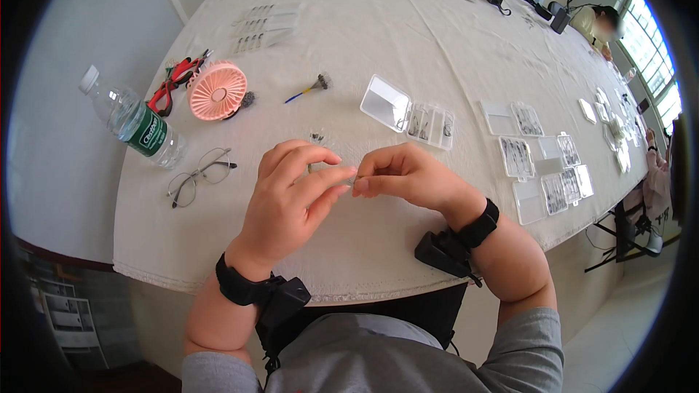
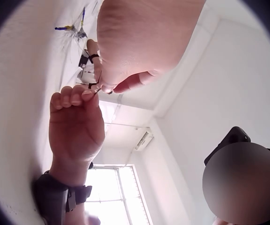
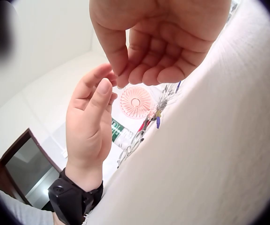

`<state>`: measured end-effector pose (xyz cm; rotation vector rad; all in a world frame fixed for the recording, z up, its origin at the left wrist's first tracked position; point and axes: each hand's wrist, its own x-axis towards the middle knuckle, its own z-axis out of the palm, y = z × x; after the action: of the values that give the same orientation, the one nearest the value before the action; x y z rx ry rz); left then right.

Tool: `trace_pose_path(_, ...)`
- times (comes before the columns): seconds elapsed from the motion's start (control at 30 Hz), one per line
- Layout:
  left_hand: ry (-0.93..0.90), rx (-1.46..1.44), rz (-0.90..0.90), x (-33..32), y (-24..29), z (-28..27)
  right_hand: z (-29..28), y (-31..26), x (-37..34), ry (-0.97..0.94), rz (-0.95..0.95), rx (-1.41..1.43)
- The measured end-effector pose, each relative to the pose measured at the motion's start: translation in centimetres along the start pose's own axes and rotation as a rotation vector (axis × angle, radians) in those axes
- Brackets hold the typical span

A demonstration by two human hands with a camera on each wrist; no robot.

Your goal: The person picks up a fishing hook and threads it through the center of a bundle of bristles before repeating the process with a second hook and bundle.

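Note:
My left hand (image 1: 285,193) and right hand (image 1: 411,178) meet at the fingertips above the white-covered table. Between the right thumb and forefinger is pinched a tiny thin dark piece (image 2: 96,92), mostly covered by skin. The left thumb and forefinger close in on the piece's other end, and its shape is too small to make out. Just beyond the left hand sits a tuft of fine wires (image 1: 317,136). In the right wrist view, a blue-and-yellow tip (image 3: 158,121) shows near wiry strands below the hands.
Eyeglasses (image 1: 200,175), a water bottle (image 1: 138,120), a pink fan (image 1: 218,91) and red-handled pliers (image 1: 166,94) lie left. An open clear box (image 1: 431,125) holds small dark pieces. More such boxes (image 1: 517,156) stand right. A blue-and-yellow stick (image 1: 306,89) lies ahead. People sit across the table.

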<state>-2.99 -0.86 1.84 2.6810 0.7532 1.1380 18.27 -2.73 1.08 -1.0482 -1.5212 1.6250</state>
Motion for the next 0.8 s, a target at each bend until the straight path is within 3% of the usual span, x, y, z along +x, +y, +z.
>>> trace_pose_path(0.8,0.009,-0.048,-0.004,-0.27,-0.16,0.17,-0.30,0.34,0.06,-0.086,0.020,-0.018)
